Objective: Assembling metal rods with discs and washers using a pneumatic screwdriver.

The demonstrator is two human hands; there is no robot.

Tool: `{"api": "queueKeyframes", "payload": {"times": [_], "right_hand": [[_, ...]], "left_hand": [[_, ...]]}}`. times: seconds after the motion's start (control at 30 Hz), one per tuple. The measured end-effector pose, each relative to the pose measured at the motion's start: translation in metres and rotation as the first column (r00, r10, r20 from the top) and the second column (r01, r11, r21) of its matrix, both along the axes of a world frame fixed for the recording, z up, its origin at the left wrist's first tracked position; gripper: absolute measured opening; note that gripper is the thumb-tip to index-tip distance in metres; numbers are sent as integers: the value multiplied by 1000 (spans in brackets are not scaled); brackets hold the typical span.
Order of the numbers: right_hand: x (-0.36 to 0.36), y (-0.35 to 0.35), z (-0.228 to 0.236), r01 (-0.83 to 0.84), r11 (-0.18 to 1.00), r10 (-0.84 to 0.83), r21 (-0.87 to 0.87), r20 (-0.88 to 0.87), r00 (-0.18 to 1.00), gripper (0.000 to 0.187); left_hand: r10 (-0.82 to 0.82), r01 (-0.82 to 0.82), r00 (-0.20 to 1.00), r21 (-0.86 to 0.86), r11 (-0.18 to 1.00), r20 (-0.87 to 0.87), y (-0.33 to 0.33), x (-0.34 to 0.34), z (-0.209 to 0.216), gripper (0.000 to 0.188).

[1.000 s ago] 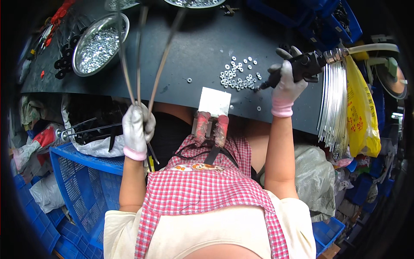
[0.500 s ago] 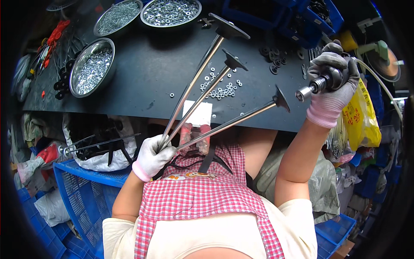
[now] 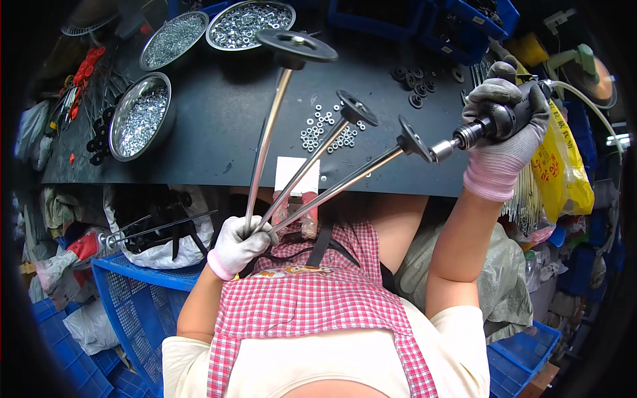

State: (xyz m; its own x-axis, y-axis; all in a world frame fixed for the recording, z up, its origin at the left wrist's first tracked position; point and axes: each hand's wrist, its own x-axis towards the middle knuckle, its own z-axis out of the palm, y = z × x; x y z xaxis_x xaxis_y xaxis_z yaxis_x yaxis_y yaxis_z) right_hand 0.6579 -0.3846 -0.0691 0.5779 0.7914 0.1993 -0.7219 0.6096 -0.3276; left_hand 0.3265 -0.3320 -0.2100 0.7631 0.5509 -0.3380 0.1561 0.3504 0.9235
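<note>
Left hand [image 3: 242, 245]: gripping 3 rods [image 3: 271, 126], left of driver [image 3: 499, 121].
Right hand [image 3: 507, 132]: gripping driver.
Disc [image 3: 414, 140]: seemingly touching driver's socket [image 3: 443, 151]; holding both in line likely helps.

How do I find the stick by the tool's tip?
Find the dark table. Just below its near edge, the left hand holds three metal rods topped with black discs. Yours is the rightmost rod: only its disc is at the tool in the right hand.
</note>
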Motion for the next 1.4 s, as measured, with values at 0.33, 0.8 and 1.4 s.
{"api": "queueKeyframes", "payload": {"times": [0.33,0.8,1.4], "right_hand": [[-9,1,19,-96,995,97,-14,163,982,43],[-24,-11,37,38,998,-12,-56,409,912,39],[-9,-13,23,147,989,-130,-5,443,887,37]], "left_hand": [[-33,38,999,125,991,-44,3,-5,1,13],[-111,122,992,250,960,-58,7,-8,1,12],[-37,42,999,620,783,-21,3,18,4,47]]}}
